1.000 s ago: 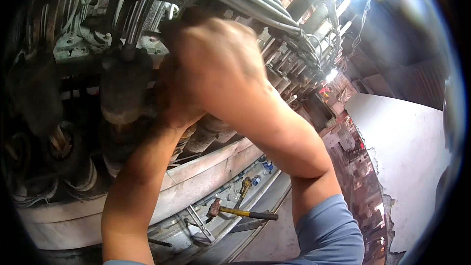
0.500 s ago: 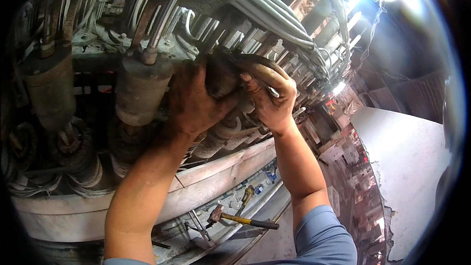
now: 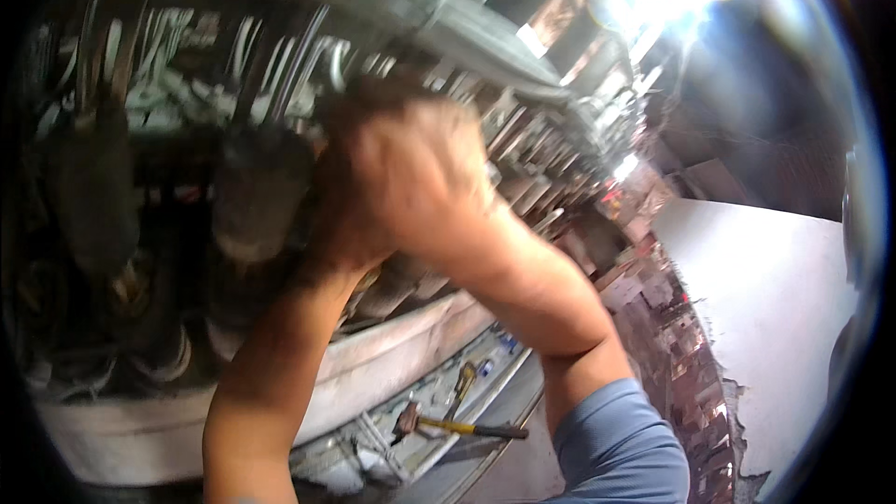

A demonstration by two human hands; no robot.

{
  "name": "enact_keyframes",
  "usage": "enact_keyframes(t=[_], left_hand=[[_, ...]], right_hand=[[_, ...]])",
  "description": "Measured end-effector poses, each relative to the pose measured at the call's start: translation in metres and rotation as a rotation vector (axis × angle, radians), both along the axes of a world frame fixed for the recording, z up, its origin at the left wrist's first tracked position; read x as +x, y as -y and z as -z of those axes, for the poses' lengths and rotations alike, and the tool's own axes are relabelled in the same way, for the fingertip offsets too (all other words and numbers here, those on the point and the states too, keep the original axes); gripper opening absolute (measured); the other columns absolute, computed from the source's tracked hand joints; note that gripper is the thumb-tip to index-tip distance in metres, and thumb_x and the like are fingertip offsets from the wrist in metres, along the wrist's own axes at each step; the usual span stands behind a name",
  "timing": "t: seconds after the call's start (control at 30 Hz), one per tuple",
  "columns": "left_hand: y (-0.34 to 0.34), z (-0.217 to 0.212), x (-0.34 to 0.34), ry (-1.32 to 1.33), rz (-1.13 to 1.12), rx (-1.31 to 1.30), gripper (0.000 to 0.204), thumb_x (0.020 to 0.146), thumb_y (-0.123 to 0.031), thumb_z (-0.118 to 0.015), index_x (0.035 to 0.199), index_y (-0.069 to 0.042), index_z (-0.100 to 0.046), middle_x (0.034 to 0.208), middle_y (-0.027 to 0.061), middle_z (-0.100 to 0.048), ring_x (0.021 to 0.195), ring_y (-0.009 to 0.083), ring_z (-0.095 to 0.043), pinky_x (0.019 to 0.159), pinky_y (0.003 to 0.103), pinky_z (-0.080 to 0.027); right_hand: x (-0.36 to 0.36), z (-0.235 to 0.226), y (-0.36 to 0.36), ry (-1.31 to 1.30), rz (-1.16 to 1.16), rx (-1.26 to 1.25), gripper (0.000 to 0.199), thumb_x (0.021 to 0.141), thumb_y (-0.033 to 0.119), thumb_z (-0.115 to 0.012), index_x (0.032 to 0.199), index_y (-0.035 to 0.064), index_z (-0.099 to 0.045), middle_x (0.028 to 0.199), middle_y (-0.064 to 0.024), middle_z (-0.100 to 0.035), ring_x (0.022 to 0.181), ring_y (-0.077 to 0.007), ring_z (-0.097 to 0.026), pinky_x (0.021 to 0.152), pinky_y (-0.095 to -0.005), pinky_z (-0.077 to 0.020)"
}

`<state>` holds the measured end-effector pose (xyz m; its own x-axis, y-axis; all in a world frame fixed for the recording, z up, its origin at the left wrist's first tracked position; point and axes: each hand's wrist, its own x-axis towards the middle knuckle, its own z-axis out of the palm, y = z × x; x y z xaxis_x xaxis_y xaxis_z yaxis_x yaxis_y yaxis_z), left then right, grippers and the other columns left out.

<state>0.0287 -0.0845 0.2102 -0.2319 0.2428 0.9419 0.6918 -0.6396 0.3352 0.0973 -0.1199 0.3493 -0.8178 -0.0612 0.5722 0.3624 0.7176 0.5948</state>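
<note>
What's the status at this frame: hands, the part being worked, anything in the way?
Right hand on top, blurred, pressed up at the grimy machinery; grip unclear. Left hand mostly hidden behind it. Cable bundle crowds overhead. Hammer lies unused below.

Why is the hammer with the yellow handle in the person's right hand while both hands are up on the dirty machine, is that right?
Not quite. The hammer with the yellow handle is not in the right hand; it lies loose down below, beside the pale edge of the machine. The head view shows both hands up on the dirty machine, the left hand mostly hidden behind the right one.
</note>
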Motion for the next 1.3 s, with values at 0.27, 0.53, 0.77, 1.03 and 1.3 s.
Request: enact_keyframes(t=[0.27,0.53,0.77,1.03,1.3], left_hand=[[0.022,-0.046,0.002,0.201,0.273,0.092,0.072,0.083,-0.033,-0.082,0.144,-0.011,-0.050,0.110,0.0245,-0.063,0.100,0.0433,-0.064,0.083,0.052,-0.051],[0.033,-0.022,-0.005,0.104,0.060,0.055,0.089,0.081,-0.040,-0.085,0.153,-0.010,-0.043,0.127,0.0276,-0.059,0.115,0.0465,-0.058,0.097,0.055,-0.047],[0.039,-0.018,-0.016,0.231,0.295,0.056,0.074,0.078,-0.027,-0.086,0.138,-0.002,-0.052,0.122,0.0255,-0.064,0.112,0.0460,-0.062,0.096,0.050,-0.051],[0.037,-0.010,-0.016,0.135,0.116,0.038,0.087,0.078,-0.035,-0.089,0.147,-0.008,-0.045,0.132,0.0232,-0.060,0.118,0.0425,-0.061,0.099,0.051,-0.050],[0.027,-0.008,-0.013,0.128,0.071,0.065,0.090,0.080,-0.048,-0.085,0.151,-0.010,-0.042,0.130,0.0248,-0.060,0.113,0.0443,-0.060,0.095,0.053,-0.050]], right_hand=[[0.087,-0.026,0.035,-0.289,-0.140,-0.303,0.032,0.085,0.004,-0.077,0.117,0.0045,-0.076,0.097,-0.0135,-0.071,0.084,-0.0248,-0.067,0.072,-0.0321,-0.0553],[0.112,0.007,0.054,-0.749,-0.336,-1.232,0.018,0.104,0.009,-0.063,0.116,-0.0026,-0.070,0.101,-0.0041,-0.071,0.095,-0.0096,-0.063,0.084,-0.0248,-0.0505],[0.096,0.005,0.046,-0.476,0.023,-0.772,0.019,0.094,0.001,-0.072,0.112,0.0005,-0.074,0.101,-0.0136,-0.073,0.086,-0.0209,-0.071,0.078,-0.0323,-0.0565],[0.082,-0.002,0.026,-0.147,-0.116,-0.232,0.032,0.079,0.003,-0.081,0.111,0.0049,-0.077,0.101,-0.0150,-0.071,0.088,-0.0330,-0.070,0.075,-0.0402,-0.0566],[0.082,-0.002,0.002,-0.106,-0.159,-0.260,0.026,0.080,0.001,-0.079,0.106,0.0026,-0.076,0.102,-0.0156,-0.073,0.090,-0.0325,-0.071,0.079,-0.0393,-0.0564]])
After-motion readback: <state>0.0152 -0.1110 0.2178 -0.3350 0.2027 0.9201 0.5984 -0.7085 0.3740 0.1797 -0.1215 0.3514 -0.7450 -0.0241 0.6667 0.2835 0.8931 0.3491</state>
